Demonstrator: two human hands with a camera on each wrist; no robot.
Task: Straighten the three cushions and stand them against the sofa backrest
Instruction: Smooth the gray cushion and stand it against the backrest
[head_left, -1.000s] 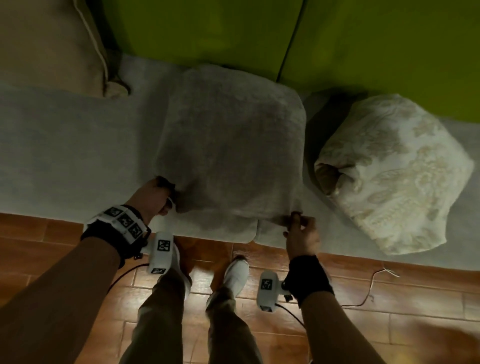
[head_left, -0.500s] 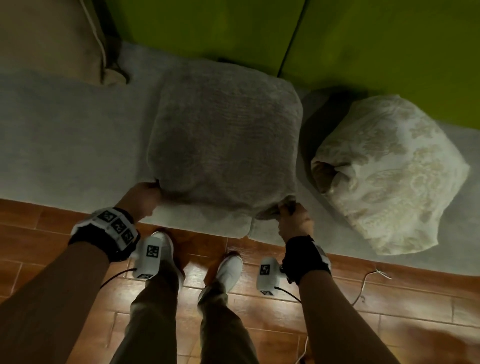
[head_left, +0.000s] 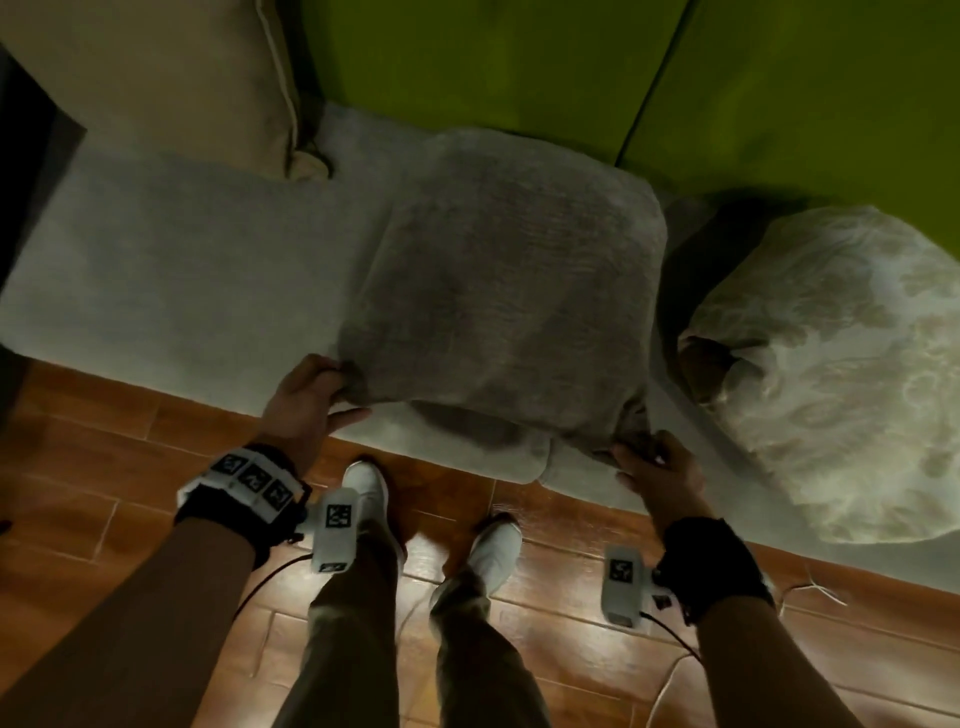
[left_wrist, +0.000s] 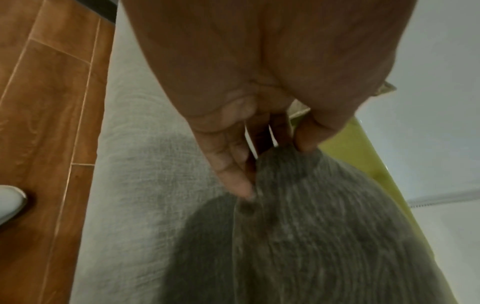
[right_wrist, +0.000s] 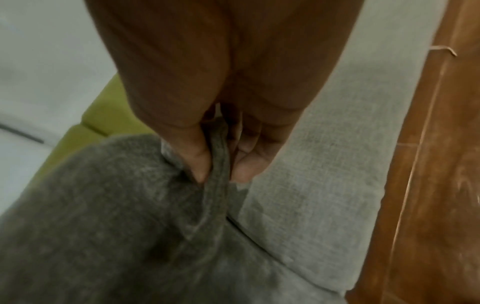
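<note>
A grey ribbed cushion (head_left: 509, 291) sits on the sofa seat, its near edge raised above the seat and its far edge at the green backrest (head_left: 519, 73). My left hand (head_left: 306, 400) grips its near left corner (left_wrist: 283, 164). My right hand (head_left: 654, 467) pinches its near right corner (right_wrist: 215, 156) between thumb and fingers. A cream patterned cushion (head_left: 841, 364) lies slumped on the seat to the right. A beige cushion (head_left: 171, 73) leans at the sofa's far left end.
The grey sofa seat (head_left: 171, 270) is bare left of the grey cushion. A brown wood-plank floor (head_left: 104, 447) runs along the front, with my legs and white shoes (head_left: 363, 493) on it. Cables (head_left: 670, 691) trail on the floor at the right.
Both hands have lifted the grey cushion's near edge and tipped it up toward the backrest; its shadow now shows on the seat beneath. The other cushions have stayed where they were.
</note>
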